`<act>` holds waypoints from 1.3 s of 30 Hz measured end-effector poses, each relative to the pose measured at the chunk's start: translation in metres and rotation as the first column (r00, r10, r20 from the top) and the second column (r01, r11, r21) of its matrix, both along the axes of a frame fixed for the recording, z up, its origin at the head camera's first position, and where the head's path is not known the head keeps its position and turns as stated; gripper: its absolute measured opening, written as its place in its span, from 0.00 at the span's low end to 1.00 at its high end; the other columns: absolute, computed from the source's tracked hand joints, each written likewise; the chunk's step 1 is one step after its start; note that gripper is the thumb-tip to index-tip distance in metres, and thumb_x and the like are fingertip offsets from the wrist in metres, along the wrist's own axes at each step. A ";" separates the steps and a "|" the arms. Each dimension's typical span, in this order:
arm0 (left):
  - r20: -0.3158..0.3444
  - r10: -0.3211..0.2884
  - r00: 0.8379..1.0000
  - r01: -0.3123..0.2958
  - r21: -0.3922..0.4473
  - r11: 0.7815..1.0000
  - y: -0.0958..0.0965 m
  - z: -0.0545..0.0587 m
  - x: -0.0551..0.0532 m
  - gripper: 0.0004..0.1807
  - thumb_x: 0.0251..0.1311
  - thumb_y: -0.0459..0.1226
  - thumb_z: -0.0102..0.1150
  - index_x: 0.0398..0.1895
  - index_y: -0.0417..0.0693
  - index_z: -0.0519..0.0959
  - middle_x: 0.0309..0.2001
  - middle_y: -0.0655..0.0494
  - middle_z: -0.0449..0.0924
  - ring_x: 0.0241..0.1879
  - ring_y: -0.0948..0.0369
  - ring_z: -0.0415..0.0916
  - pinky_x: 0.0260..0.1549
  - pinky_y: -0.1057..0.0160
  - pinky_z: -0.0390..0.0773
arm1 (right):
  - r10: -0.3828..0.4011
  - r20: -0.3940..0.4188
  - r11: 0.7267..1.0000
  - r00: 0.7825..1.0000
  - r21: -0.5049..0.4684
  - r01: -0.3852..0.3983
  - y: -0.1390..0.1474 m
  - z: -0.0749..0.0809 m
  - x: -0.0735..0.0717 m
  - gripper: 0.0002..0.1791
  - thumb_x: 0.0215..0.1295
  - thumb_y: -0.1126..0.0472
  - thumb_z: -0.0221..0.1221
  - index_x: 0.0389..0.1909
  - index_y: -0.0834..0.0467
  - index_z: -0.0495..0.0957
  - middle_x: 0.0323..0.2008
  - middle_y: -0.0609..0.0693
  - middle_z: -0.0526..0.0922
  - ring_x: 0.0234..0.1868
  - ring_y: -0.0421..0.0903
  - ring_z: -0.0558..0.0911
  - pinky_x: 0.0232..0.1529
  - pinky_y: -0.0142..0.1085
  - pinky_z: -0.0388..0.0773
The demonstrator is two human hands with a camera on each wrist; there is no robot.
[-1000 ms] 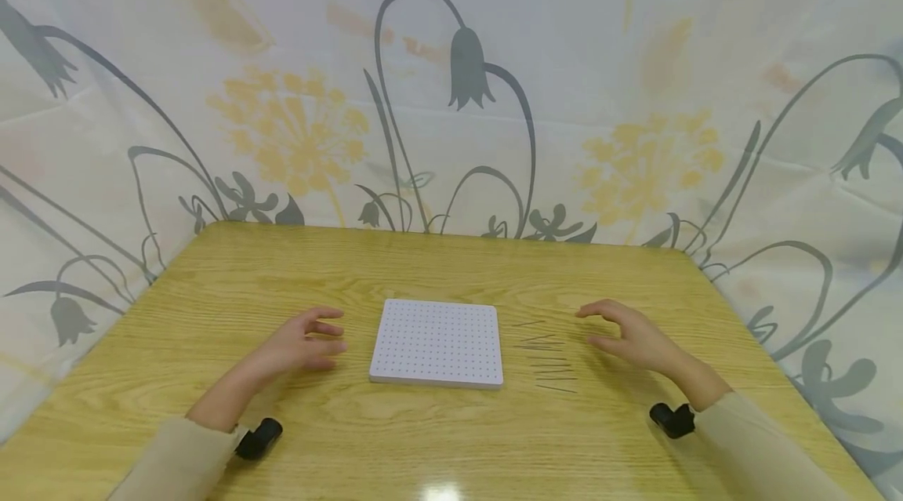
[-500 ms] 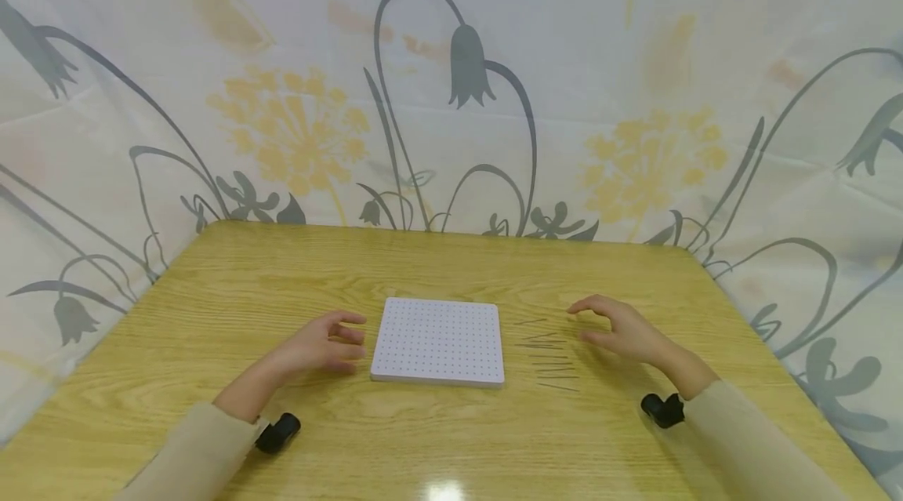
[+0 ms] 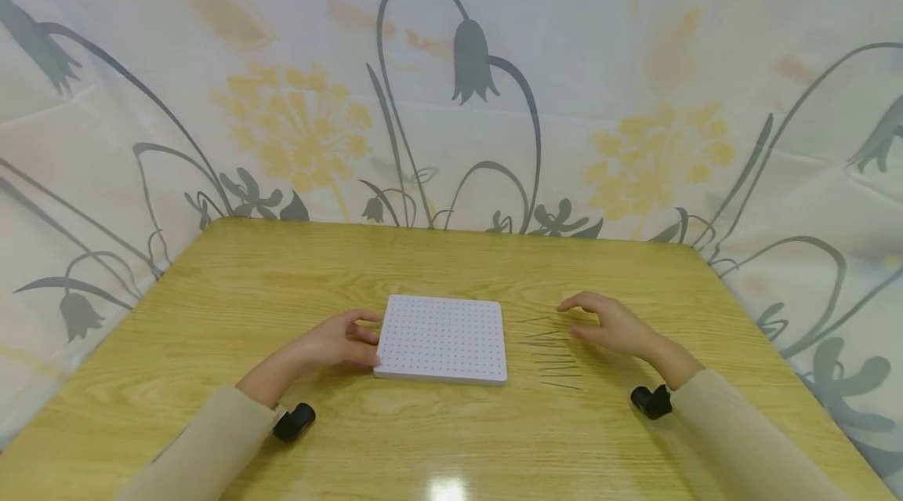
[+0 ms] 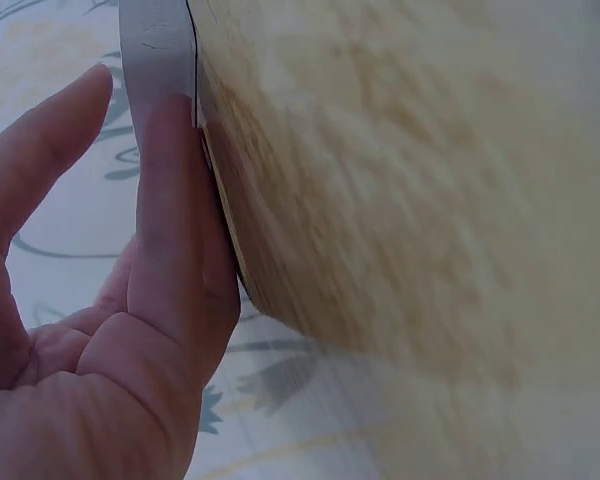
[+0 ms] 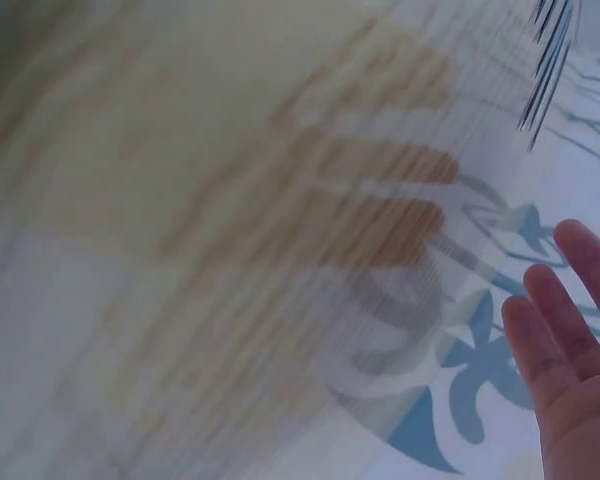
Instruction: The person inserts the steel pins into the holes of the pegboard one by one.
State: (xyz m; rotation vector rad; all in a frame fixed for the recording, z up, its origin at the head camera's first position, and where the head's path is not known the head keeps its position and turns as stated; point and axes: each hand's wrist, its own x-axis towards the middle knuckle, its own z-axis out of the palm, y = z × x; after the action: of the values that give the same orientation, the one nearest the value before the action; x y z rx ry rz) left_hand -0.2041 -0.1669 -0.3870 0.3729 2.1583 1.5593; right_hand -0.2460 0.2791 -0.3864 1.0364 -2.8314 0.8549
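The white perforated board (image 3: 443,338) is lying flat on the wooden table (image 3: 317,266), and the person's left hand (image 3: 331,340) appears to be touching its left edge, fingers apart and loosely bent; an uneven sideways push there could be sending it sliding into the thin dark sticks (image 3: 559,368) lying beyond its right edge. The right hand (image 3: 610,322) is hovering just beside those sticks, fingers parted and gripping nothing; a low sweep could be scattering them, and, with some lying very close together, two might be coming up at once

Both arms (image 3: 201,438) extend forward, fingers (image 4: 165,220) loosely relaxed.
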 end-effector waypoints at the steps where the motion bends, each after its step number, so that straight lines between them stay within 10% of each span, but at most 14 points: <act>1: -0.019 -0.014 1.000 0.014 -0.007 1.000 0.000 -0.001 -0.001 0.39 0.48 0.34 0.69 0.62 0.31 0.60 0.48 0.38 0.72 0.42 0.55 0.75 0.40 0.61 0.76 | 0.005 -0.002 1.000 1.000 0.000 -0.005 -0.001 0.000 -0.001 0.16 0.60 0.67 0.61 0.50 0.64 0.75 0.49 0.58 0.77 0.52 0.60 0.73 0.52 0.54 0.68; 39: 0.001 -0.004 1.000 0.005 -0.056 0.998 0.008 0.000 -0.008 0.35 0.49 0.25 0.66 0.62 0.32 0.63 0.44 0.41 0.69 0.39 0.55 0.75 0.36 0.62 0.77 | 0.140 0.219 0.989 0.966 0.015 -0.147 -0.040 -0.005 -0.045 0.06 0.58 0.67 0.63 0.37 0.62 0.80 0.36 0.49 0.77 0.37 0.44 0.76 0.40 0.36 0.74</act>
State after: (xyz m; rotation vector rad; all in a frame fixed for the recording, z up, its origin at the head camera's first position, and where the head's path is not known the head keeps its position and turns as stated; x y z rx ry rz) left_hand -0.2117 -0.1591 -0.3873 0.3589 2.1940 1.4931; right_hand -0.2911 0.2391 -0.3910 1.2376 -2.9845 0.9978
